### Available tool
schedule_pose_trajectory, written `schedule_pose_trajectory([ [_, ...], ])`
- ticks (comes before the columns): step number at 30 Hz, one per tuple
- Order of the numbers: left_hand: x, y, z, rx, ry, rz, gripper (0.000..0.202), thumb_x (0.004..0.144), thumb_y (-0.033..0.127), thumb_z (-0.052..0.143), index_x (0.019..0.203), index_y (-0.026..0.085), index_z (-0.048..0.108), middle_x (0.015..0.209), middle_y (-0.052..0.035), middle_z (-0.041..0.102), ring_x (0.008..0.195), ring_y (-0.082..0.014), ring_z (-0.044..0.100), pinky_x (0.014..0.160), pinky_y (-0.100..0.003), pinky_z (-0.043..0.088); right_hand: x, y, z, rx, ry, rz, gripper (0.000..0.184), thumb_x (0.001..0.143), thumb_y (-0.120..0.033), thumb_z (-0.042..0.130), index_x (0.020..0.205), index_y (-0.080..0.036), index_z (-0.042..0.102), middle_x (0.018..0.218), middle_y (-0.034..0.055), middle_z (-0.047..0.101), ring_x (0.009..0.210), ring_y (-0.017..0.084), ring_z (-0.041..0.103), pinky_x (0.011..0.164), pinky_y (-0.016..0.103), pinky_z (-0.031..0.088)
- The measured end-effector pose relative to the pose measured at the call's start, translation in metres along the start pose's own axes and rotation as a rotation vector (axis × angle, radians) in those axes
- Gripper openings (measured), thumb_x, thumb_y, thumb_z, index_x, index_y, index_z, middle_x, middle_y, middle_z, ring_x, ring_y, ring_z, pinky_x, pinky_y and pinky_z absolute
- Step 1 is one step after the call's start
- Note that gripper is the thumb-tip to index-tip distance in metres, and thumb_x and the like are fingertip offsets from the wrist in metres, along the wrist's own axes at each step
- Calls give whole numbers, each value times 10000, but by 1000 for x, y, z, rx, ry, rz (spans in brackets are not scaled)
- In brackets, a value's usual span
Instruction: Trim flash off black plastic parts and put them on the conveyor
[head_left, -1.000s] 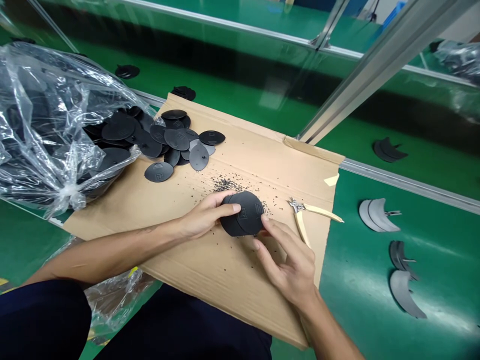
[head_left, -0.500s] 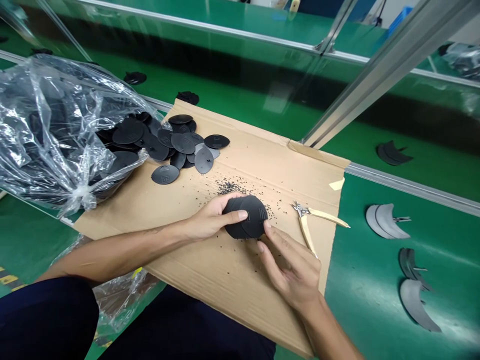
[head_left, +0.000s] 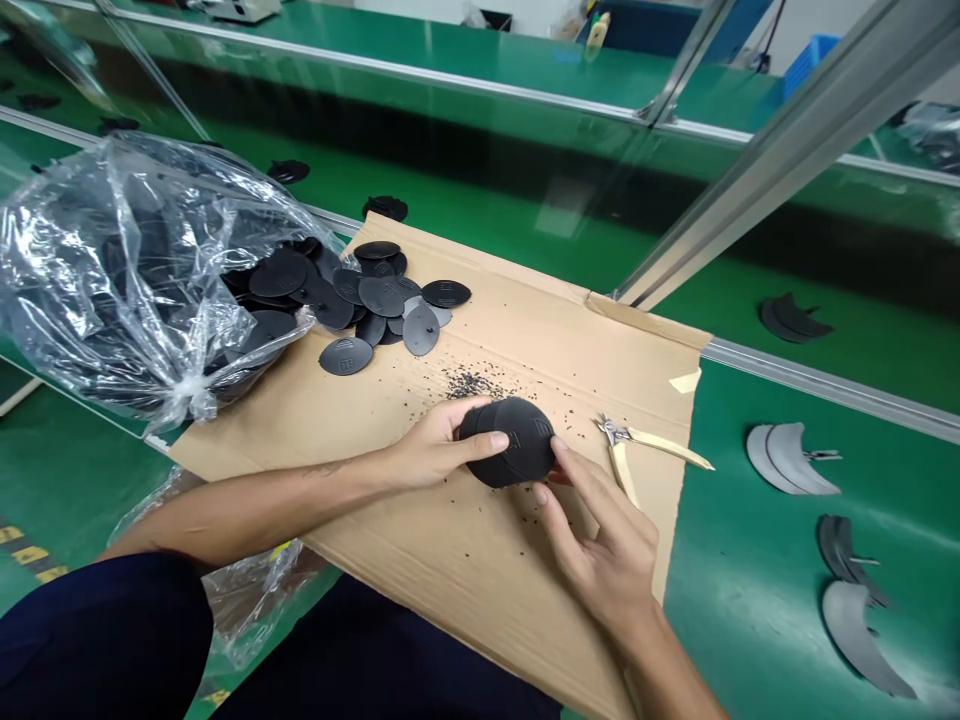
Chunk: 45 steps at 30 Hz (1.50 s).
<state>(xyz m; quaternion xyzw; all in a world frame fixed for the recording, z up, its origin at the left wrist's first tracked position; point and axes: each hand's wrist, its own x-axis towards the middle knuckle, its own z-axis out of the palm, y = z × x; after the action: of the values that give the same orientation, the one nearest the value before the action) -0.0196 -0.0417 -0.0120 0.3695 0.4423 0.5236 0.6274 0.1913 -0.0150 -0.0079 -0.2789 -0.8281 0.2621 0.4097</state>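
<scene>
A small stack of thin, oval black plastic pieces (head_left: 529, 440) is held low over the cardboard. My left hand (head_left: 435, 445) is closed around its left side, thumb flat on the top piece and fingers hidden underneath. At the stack's right edge, my right hand (head_left: 600, 520) grips with the index fingertip, and another fingertip shows just beneath. Its thumb stays apart, below the edge. Yellow-handled side cutters (head_left: 622, 435) lie with handles spread to the right of the stack. Tiny black plastic bits (head_left: 474, 384) are scattered behind and around the hands.
A clear plastic bag (head_left: 127, 270) full of black pieces stands at the left, with a loose pile (head_left: 382, 295) spilling onto the cardboard sheet (head_left: 420, 610). Curved pieces (head_left: 791, 458) rest in groups on the green table (head_left: 735, 600). A metal post (head_left: 750, 150) rises at the back right.
The whole view has shifted, so everything sits slightly farther right and lower. Both hands keep hold of the stack, whose top piece is turned a little differently.
</scene>
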Motion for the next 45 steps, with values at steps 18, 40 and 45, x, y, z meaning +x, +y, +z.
schedule_pose_trajectory([
  [18, -7, 0, -2, 58, -260, 67, 474, 849, 278, 755, 1299, 178, 641, 1307, -142, 677, 1250, -273, 634, 1055, -387, 521, 0, 5, -4, 120, 33, 327, 284, 1043, -266, 508, 1287, -243, 651, 1019, 62, 725, 852, 208, 710, 809, 390, 613],
  [40, -5, 1, 1, 150, -217, 131, 260, 856, 283, 707, 1069, 144, 655, 999, -67, 677, 943, -179, 622, 854, -282, 503, 2, 3, -3, 44, -149, 189, 583, 901, -428, 747, 1397, -222, 523, 1143, 111, 657, 993, 266, 652, 855, 426, 578],
  [45, -9, 5, 0, 253, -234, 78, 225, 857, 342, 700, 861, 137, 607, 843, -30, 615, 778, -134, 561, 713, -242, 468, 2, -3, -3, 125, -123, 314, 202, 986, -386, 608, 968, -194, 668, 854, 46, 681, 746, 190, 642, 668, 306, 532],
])
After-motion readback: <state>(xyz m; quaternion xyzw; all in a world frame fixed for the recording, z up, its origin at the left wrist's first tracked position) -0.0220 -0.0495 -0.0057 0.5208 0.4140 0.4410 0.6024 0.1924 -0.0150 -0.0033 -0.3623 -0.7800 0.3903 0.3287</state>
